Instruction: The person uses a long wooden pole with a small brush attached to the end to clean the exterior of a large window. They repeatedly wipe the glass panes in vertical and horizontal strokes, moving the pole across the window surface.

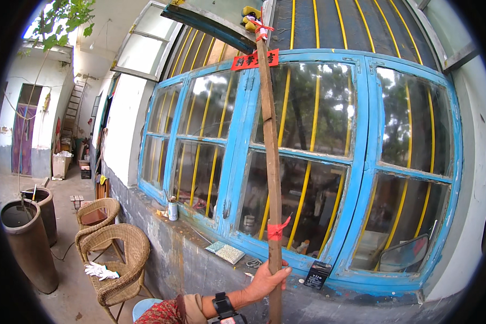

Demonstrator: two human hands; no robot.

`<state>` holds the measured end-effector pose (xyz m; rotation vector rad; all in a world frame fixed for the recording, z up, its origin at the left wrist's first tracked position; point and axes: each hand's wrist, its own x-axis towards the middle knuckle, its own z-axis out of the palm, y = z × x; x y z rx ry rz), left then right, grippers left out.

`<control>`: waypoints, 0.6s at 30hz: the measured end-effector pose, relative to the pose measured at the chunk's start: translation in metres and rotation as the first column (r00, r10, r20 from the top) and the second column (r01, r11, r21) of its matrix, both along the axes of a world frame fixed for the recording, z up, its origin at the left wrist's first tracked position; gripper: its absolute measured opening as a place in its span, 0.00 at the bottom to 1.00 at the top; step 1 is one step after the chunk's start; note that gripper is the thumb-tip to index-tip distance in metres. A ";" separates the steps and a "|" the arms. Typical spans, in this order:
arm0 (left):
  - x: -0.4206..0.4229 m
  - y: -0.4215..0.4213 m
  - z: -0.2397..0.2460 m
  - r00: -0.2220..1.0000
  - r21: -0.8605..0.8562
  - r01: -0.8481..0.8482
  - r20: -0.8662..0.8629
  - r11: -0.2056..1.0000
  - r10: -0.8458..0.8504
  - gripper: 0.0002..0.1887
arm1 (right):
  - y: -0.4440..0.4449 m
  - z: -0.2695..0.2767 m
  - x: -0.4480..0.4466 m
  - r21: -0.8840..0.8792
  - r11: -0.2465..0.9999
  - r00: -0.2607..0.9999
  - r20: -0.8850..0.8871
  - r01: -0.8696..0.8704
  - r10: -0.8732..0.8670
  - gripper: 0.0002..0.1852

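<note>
My left hand (268, 278) grips the lower part of a long wooden pole (272, 162), thumb wrapped across its near side. The pole stands nearly upright before a blue-framed window (237, 162). A red band (274, 232) is tied around it just above my hand. At its top, red strips (262, 29) bind white material and yellow, sponge-like pieces (249, 18). The top is near a propped-out upper sash (210, 25). Behind the pole, red paper (243, 62) with writing is fixed to the frame. My right hand is out of view.
The sill holds a can (172, 208), tile-like pieces (225, 252) and a black battery (318, 274). Yellow bars (317, 24) stand behind the window. Wicker chairs (121, 243), one with white gloves (100, 270), are at left, beside tall vats (28, 247). Another open sash (141, 42) juts out.
</note>
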<state>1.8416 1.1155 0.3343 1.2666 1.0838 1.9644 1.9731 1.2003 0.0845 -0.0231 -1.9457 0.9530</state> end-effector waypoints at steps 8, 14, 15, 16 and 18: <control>-0.018 -0.037 0.019 0.995 0.078 -0.089 0.040 0.993 0.086 0.12 | -0.021 0.000 -0.024 -0.252 0.965 0.963 0.269 0.076 -0.005 0.17; -0.039 -0.057 0.065 0.977 0.174 -0.195 -0.047 0.965 0.206 0.15 | -0.048 0.082 -0.051 -0.440 0.894 0.972 0.161 -0.084 0.171 0.11; -0.041 -0.057 0.070 0.980 0.188 -0.182 -0.049 0.965 0.194 0.15 | -0.050 0.095 -0.051 -0.530 0.830 0.957 0.107 -0.175 0.270 0.11; -0.043 -0.056 0.075 0.982 0.202 -0.169 -0.052 0.965 0.183 0.14 | -0.052 0.105 -0.053 -0.535 0.829 0.957 0.120 -0.163 0.266 0.11; -0.045 -0.052 0.080 0.982 0.205 -0.165 -0.054 0.965 0.180 0.14 | -0.054 0.120 -0.056 -0.545 0.827 0.955 0.147 -0.140 0.259 0.11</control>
